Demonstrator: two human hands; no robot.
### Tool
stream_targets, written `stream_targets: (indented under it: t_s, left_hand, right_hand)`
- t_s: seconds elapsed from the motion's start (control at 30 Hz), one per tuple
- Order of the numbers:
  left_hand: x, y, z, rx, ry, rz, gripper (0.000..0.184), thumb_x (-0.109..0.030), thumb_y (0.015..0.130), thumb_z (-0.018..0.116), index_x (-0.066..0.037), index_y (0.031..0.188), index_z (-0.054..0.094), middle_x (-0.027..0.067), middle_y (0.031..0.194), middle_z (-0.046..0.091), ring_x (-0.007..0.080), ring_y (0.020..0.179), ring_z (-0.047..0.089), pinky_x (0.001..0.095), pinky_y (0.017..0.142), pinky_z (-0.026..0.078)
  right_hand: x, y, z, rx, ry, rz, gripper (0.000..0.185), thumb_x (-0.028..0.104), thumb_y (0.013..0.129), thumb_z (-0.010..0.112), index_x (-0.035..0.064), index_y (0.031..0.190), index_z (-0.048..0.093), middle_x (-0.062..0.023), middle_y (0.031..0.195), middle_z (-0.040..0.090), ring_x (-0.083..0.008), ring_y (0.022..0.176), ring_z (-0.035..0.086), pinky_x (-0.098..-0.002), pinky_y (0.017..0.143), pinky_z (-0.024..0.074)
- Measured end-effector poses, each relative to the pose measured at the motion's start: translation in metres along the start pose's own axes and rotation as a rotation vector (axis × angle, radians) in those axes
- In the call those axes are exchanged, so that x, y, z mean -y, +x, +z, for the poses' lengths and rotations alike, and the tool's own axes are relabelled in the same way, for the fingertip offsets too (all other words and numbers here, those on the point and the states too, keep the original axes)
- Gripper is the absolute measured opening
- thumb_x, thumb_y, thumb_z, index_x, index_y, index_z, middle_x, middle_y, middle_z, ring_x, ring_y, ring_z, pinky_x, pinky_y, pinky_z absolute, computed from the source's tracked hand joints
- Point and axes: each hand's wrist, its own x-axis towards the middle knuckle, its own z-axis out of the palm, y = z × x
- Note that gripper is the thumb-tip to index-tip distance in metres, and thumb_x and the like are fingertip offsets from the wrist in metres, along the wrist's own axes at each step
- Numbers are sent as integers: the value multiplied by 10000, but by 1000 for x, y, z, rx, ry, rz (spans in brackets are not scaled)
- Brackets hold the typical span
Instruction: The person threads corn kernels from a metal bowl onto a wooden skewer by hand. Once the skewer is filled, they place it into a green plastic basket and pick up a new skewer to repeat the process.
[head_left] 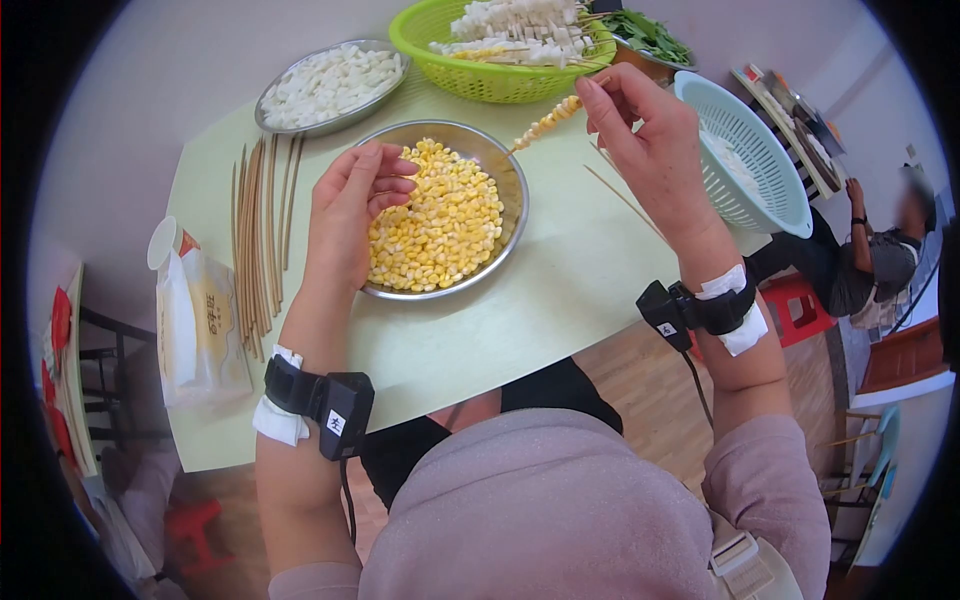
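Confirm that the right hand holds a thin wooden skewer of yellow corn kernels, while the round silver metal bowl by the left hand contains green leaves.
Wrong contents: the head view shows yellow corn kernels in the round silver metal bowl by the left hand. The rest holds.

Three round silver-rimmed metal dishes (515,205): centre, upper left, upper right. Two perforated plastic baskets (500,88): lime-green, upper centre; pale-blue, upper right. One hand-held corn-threaded wooden skewer (548,122), upper centre. Slim brown wooden sticks (252,240), left: overlapping, uncountable.
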Motion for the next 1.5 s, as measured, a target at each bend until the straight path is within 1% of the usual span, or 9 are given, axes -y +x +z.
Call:
stream_targets:
  t_s: [0.7,0.83,0.93,1.0,1.03,1.1,1.13,1.27,1.5]
  left_hand:
    - [4,0,-1,48,34,-24,255,-255,906,481,-28,989,562,71,852,618,103,757,570,213,689,463]
    - [2,0,2,21,31,-21,267,-261,896,500,-9,964,556,81,839,606,113,731,571,222,664,464]
    - [4,0,0,32,16,-15,264,-262,892,508,-14,966,559,75,849,607,111,746,568,225,664,465]
    - [2,0,1,-9,38,-27,250,-245,876,538,-20,981,563,68,880,609,109,777,566,227,672,466]
    - [2,0,2,-14,36,-16,250,-245,876,538,-20,981,563,68,880,609,109,777,566,227,672,466]
    - [3,0,3,-45,76,39,249,-218,852,578,-23,1008,563,62,916,608,111,817,566,232,688,471]
    - [1,-1,2,-34,80,21,253,-166,844,590,-29,1055,561,67,973,598,116,858,566,239,734,464]
    - [-4,-4,5,14,38,108,269,-130,822,616,-24,1062,557,67,974,599,119,862,566,239,732,468]
    - [-6,-4,1,49,-141,197,250,-75,780,655,-7,1010,584,68,914,615,128,783,593,247,710,490]
  right_hand:
    - [2,5,9,113,-10,10,171,161,831,580,-4,793,553,-95,613,558,-153,490,501,-258,472,397]
    - [-4,1,9,97,7,32,174,169,840,573,2,793,558,-68,602,557,-120,491,497,-245,470,395]
    - [-13,-7,3,6,124,172,190,179,855,563,7,776,565,-38,594,559,-80,508,498,-221,469,398]
    - [-23,-11,-2,-97,430,303,199,192,864,557,13,776,570,-22,609,555,-60,524,501,-201,472,406]
    - [-29,-13,-4,-96,432,291,199,192,864,557,13,776,570,-22,609,555,-60,524,501,-201,472,406]
    - [-39,-19,-4,-113,698,499,190,192,864,554,17,790,564,-33,629,554,-78,523,506,-198,491,414]
    - [-40,-21,-3,-109,703,491,190,192,864,554,17,790,564,-33,629,554,-78,523,506,-198,491,414]
    - [-36,-26,3,-120,885,594,185,194,865,549,21,801,559,-31,637,549,-87,518,498,-199,510,408]
    - [-33,-38,32,-231,1166,725,153,170,866,550,24,822,555,-28,647,552,-92,513,498,-196,487,411]
